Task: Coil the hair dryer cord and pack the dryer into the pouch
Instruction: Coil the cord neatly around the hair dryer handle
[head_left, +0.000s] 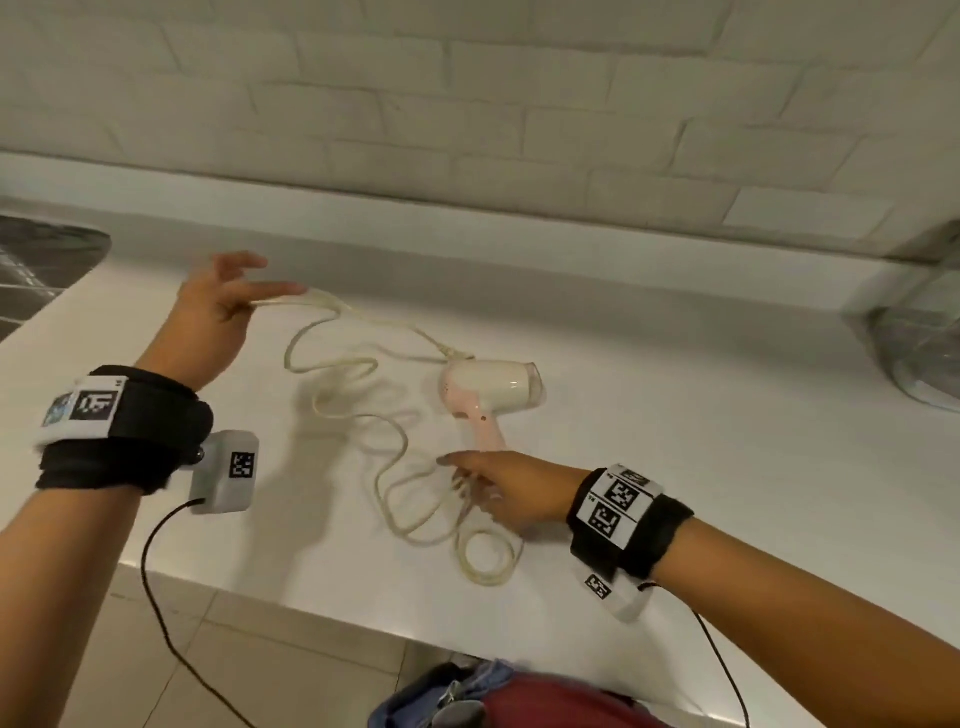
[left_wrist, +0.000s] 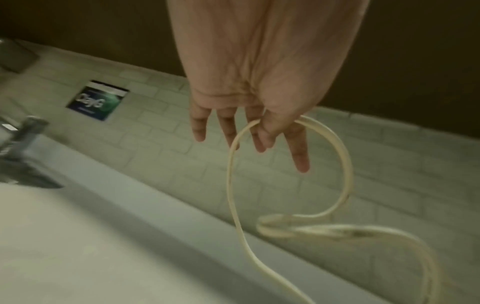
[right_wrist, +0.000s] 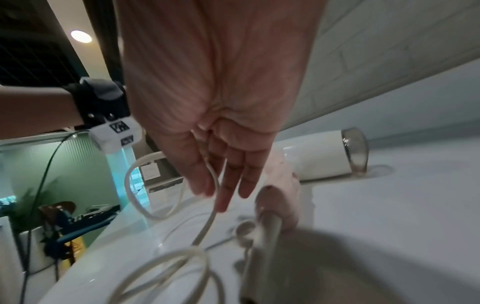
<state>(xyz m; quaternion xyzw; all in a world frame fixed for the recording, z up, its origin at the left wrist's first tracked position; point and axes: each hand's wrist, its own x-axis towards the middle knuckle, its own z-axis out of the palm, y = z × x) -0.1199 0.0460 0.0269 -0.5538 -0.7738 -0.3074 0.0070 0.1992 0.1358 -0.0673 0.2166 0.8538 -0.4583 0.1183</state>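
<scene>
While the cord lies in loose tangled loops across the white bench, coiling has barely begun. Left hand is raised over the far-left part of the bench, fingers mostly straight, with a stretch of cord pinched between thumb and index finger; the left wrist view shows the cord looping off that pinch and trailing down. Right hand sits low at the near end of the dryer handle, where the cord leaves it; in the right wrist view a strand runs between its extended fingers, thumb near the handle end. Whether it truly grips the strand I cannot tell, fingers look relaxed.

Hair dryer lies on its side mid-bench, white barrel pointing right, pink handle toward the person, not lifted. Plug seems to lie near the barrel's back end, but blurred. Pouch is not in view in any of the 3 pictures.

Step in hand, by my read: gathering slack to form the 1st loops. Next move likely calls for bringing the left-hand strand toward the right hand, stacking even loops without snagging the tangle, then finding the pouch.

A glass bowl sits at the right edge.
</scene>
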